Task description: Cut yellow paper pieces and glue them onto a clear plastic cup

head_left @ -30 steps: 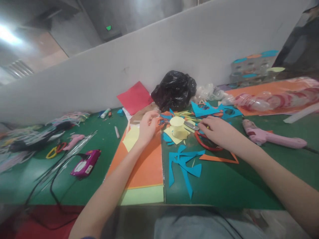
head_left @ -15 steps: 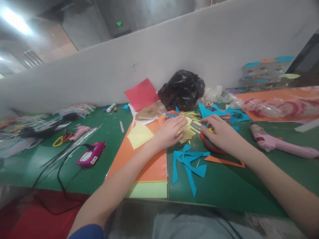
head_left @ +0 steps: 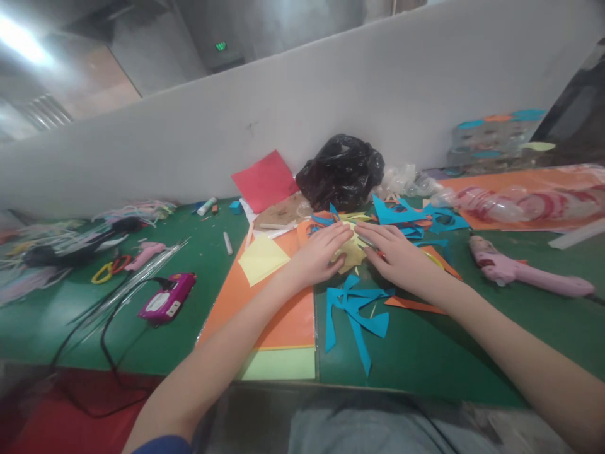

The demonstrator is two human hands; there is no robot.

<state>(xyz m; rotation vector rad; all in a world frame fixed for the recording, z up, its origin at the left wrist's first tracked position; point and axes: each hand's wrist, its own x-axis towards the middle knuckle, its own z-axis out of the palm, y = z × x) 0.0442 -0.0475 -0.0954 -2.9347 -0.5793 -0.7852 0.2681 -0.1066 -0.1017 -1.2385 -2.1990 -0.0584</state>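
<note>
My left hand [head_left: 319, 255] lies flat on a yellow cut paper piece [head_left: 352, 253] in the middle of the green table [head_left: 449, 353], fingers stretched out toward the right. My right hand [head_left: 394, 255] lies flat just to the right of it, fingers stretched left, their tips touching the same yellow piece. The two hands meet over the piece and hide most of it. Blue paper scraps [head_left: 354, 312] lie just in front of both hands. An orange sheet [head_left: 278, 309] sits under my left wrist.
A yellow square sheet [head_left: 262, 258] lies on the orange sheet. A pink glue gun [head_left: 520, 271] lies at the right, a black plastic bag [head_left: 343, 167] and a red sheet [head_left: 265, 180] at the white partition. A magenta device with a black cable [head_left: 165, 299] and scissors [head_left: 108, 270] lie on the left.
My left hand moved right from the orange sheet onto the yellow piece and covered it. My right hand slid left off the red ring and scissors to meet it.
</note>
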